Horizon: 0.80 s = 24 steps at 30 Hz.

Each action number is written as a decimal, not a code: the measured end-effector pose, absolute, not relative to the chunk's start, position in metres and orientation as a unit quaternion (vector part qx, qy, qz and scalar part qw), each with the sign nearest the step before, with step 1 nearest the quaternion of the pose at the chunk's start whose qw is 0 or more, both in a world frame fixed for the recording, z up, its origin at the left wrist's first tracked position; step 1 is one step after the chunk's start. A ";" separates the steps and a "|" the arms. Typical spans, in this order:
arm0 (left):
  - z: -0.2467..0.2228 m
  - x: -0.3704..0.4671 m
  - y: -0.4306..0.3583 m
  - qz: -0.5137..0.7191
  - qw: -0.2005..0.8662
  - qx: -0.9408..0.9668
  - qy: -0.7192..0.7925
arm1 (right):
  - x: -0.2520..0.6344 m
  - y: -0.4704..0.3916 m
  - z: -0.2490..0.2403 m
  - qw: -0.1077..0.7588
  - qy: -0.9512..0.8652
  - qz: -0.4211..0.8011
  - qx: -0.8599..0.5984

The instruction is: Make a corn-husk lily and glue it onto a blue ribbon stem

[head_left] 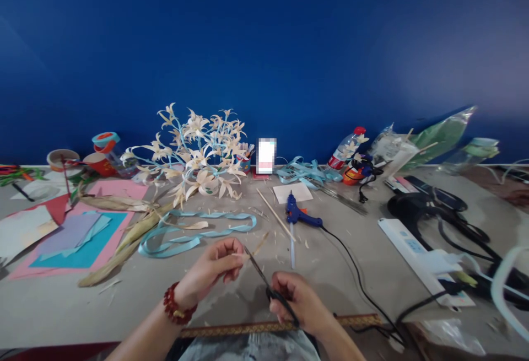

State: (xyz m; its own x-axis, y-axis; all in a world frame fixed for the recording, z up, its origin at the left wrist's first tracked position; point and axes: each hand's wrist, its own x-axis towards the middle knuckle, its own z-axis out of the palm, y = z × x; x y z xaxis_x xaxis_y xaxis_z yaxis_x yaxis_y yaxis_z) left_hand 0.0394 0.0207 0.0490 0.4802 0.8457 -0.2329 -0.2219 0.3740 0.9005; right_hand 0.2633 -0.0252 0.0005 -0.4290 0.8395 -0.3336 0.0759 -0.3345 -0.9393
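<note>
My right hand (295, 300) grips a pair of scissors (257, 269) with dark handles, its blades pointing up and left. Pinched in my left hand (223, 264) is a thin strip of dried husk (261, 244), pale tan, with the scissor tips touching or very near it. A red bead bracelet circles my left wrist. Just beyond my left hand lies a loop of light blue ribbon (198, 244). Dried corn husks (136, 234) stretch across the table to the left. A blue hot glue gun (303, 217) rests ahead of my right hand, beside a wooden stick (276, 215).
Cream husk flowers (198, 157) on blue stems stand at the back. Coloured paper sheets (82, 240) lie left. To the right are a white power strip (425, 262), black cables and a bottle (347, 149). More blue ribbon (306, 171) sits near the wall.
</note>
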 end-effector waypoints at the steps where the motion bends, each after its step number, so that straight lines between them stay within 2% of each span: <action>1: 0.047 0.043 0.018 0.381 0.748 0.409 0.356 | 0.262 -0.025 -0.001 0.287 -0.501 0.679 -0.454; 5: 0.036 0.066 0.007 0.528 0.701 0.315 0.361 | 0.258 -0.026 -0.006 0.315 -0.506 0.664 -0.451; 9: 0.028 0.084 0.000 0.603 0.640 0.289 0.377 | 0.257 -0.028 -0.007 0.317 -0.508 0.661 -0.452; 17: 0.034 0.076 0.002 0.556 0.599 0.404 0.410 | 0.256 -0.031 -0.005 0.307 -0.509 0.666 -0.450; 24: 0.033 0.073 0.001 0.544 0.599 0.412 0.419 | 0.250 -0.030 -0.003 0.318 -0.498 0.682 -0.432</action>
State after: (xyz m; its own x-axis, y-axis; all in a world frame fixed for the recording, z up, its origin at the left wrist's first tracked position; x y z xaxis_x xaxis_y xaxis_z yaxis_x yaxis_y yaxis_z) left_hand 0.0734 0.0009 0.0332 0.0573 0.9969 -0.0542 -0.3070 0.0692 0.9492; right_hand 0.2504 -0.0297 -0.0031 -0.4242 0.8637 -0.2721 -0.0040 -0.3023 -0.9532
